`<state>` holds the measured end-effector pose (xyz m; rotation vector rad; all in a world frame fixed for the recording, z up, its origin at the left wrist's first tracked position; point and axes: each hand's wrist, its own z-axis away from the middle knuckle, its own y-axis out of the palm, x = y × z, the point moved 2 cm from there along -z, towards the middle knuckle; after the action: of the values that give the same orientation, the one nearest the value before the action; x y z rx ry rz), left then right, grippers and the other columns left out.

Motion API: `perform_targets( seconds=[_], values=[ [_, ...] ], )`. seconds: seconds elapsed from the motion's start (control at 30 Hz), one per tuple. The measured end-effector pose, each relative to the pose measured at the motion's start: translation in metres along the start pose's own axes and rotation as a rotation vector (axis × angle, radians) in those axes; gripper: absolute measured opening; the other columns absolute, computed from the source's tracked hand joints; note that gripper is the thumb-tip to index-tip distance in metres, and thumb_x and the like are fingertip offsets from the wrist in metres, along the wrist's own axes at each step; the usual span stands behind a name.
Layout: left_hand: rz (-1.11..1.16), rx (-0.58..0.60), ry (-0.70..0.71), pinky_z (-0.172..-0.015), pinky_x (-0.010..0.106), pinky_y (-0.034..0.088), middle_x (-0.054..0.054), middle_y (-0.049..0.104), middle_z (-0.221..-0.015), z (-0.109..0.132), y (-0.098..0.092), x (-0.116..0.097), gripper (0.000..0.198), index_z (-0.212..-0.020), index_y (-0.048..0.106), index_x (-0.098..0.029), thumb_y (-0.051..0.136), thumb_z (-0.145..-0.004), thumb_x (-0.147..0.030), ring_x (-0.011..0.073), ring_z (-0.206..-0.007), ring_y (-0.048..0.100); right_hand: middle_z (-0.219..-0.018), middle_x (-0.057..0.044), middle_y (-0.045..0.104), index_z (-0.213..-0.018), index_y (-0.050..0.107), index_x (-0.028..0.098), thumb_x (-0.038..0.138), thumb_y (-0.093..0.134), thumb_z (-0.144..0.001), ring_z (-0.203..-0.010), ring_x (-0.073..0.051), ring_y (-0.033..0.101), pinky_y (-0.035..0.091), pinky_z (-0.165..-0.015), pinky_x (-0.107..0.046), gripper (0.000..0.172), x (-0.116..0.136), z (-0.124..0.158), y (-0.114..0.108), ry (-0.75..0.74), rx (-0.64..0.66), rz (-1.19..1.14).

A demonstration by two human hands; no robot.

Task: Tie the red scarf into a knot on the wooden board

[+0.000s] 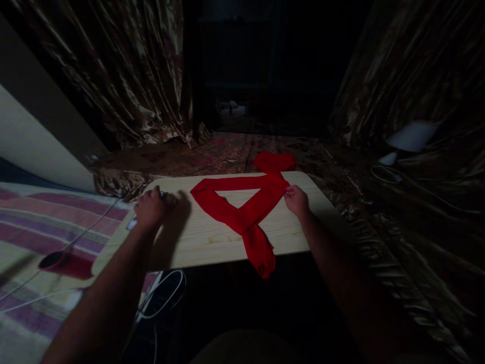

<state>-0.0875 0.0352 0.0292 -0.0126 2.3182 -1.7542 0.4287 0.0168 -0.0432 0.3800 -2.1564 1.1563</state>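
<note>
A red scarf (pixel 252 207) lies folded in a triangular loop on a light wooden board (pixel 212 237). One end hangs over the near edge, and the other reaches past the far edge. My right hand (pixel 297 200) pinches the scarf at its upper right corner. At the board's left side, apart from the scarf, is my left hand (pixel 150 207) with curled fingers. A small dark thing shows at its fingertips, too dim to name. Beside that hand, a flat pale object (pixel 132 221) lies partly hidden at the board's edge.
A striped bedspread (pixel 26 212) covers the left, with a red cylindrical container (pixel 68 265) on it. White cables (pixel 166 298) hang near the board's front left. Shiny curtains (pixel 151 76) stand behind. A white lamp (pixel 411 136) is at the right on patterned cloth (pixel 220 151).
</note>
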Motion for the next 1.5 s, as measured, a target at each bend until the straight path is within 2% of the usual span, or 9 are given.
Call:
perform_targets(
  seconds=[0.1,0.23,0.4,0.67,0.9,1.07,1.17,1.27,1.5],
  values=[
    [0.245,-0.031,0.316,-0.119,0.048,0.039,0.023,0.053,-0.152,0.021,0.011,-0.069,0.077,-0.153,0.045,-0.008,0.054,-0.092,-0.054,0.037,-0.142,0.048,-0.092,-0.006,0.075,-0.095,0.067,0.022,0.027,0.061,-0.077,-0.085,-0.022,0.07,0.056,-0.086,-0.037,0.02,-0.002,-0.004,0.001,0.039,-0.021,-0.069],
    [0.464,0.125,0.716,-0.123,0.044,0.037,0.016,0.051,-0.157,0.053,0.02,-0.158,0.068,-0.151,0.052,-0.015,0.052,-0.096,-0.054,0.0307,-0.147,0.045,-0.092,-0.006,0.076,-0.088,0.065,0.023,0.028,0.064,-0.071,-0.086,-0.023,0.072,0.058,-0.083,-0.036,0.018,-0.002,-0.024,-0.002,0.213,-0.063,-0.182],
    [0.483,0.336,1.055,-0.127,0.051,0.028,0.013,0.037,-0.168,0.07,0.032,-0.216,0.07,-0.16,0.043,-0.024,0.045,-0.1,-0.061,0.031,-0.156,0.033,-0.089,-0.005,0.077,-0.086,0.069,0.023,0.026,0.062,-0.068,-0.083,-0.023,0.072,0.057,-0.081,-0.034,0.02,0.015,-0.074,-0.005,0.2,-0.018,-0.107],
    [0.334,0.589,1.026,-0.129,0.058,0.009,0.01,0.02,-0.173,0.065,0.059,-0.224,0.076,-0.162,0.038,-0.034,0.045,-0.096,-0.07,0.0305,-0.161,0.016,-0.105,-0.011,0.079,-0.096,0.076,0.021,0.031,0.067,-0.082,-0.1,-0.026,0.073,0.053,-0.091,-0.035,0.02,0.048,-0.148,0.019,0.069,0.2,0.244],
    [0.36,0.604,1.031,-0.129,0.06,0.007,0.006,0.019,-0.174,0.064,0.057,-0.224,0.076,-0.161,0.037,-0.038,0.044,-0.094,-0.073,0.0312,-0.162,0.014,-0.141,-0.025,0.064,-0.133,0.068,0.013,0.057,0.084,-0.07,-0.133,-0.039,0.059,0.045,-0.11,-0.049,0.078,0.048,-0.166,0.057,0.118,0.396,0.339],
    [0.395,0.602,1.036,-0.129,0.061,0.007,0.007,0.02,-0.174,0.063,0.063,-0.224,0.077,-0.162,0.037,-0.038,0.047,-0.093,-0.073,0.0321,-0.162,0.013,-0.137,-0.018,0.068,-0.12,0.073,0.019,0.039,0.089,-0.066,-0.127,-0.034,0.064,0.047,-0.109,-0.045,0.06,0.044,-0.165,0.073,0.082,0.577,0.263],
    [0.411,0.612,1.026,-0.129,0.062,0.006,0.007,0.017,-0.174,0.063,0.062,-0.224,0.077,-0.161,0.038,-0.039,0.047,-0.093,-0.073,0.0326,-0.162,0.012,-0.125,-0.013,0.073,-0.113,0.074,0.019,0.016,0.081,-0.066,-0.114,-0.027,0.07,0.051,-0.104,-0.039,0.048,0.048,-0.165,0.078,0.01,0.515,0.171],
    [0.4,0.635,1.025,-0.129,0.06,0.003,0.007,0.013,-0.174,0.064,0.06,-0.224,0.079,-0.163,0.035,-0.038,0.045,-0.093,-0.073,0.0316,-0.162,0.009,-0.117,-0.011,0.074,-0.112,0.071,0.017,0.005,0.068,-0.063,-0.105,-0.024,0.071,0.054,-0.1,-0.038,0.051,0.051,-0.168,0.08,0.016,0.32,0.021],
    [0.387,0.643,1.016,-0.13,0.058,0.004,0.005,0.016,-0.174,0.063,0.059,-0.225,0.079,-0.162,0.038,-0.037,0.045,-0.092,-0.074,0.0311,-0.162,0.01,-0.116,-0.006,0.069,-0.147,0.048,0.026,0.01,0.061,-0.064,-0.068,-0.015,0.069,0.064,-0.07,-0.037,0.085,0.051,-0.2,0.043,0.221,0.045,-0.557]
  ],
)
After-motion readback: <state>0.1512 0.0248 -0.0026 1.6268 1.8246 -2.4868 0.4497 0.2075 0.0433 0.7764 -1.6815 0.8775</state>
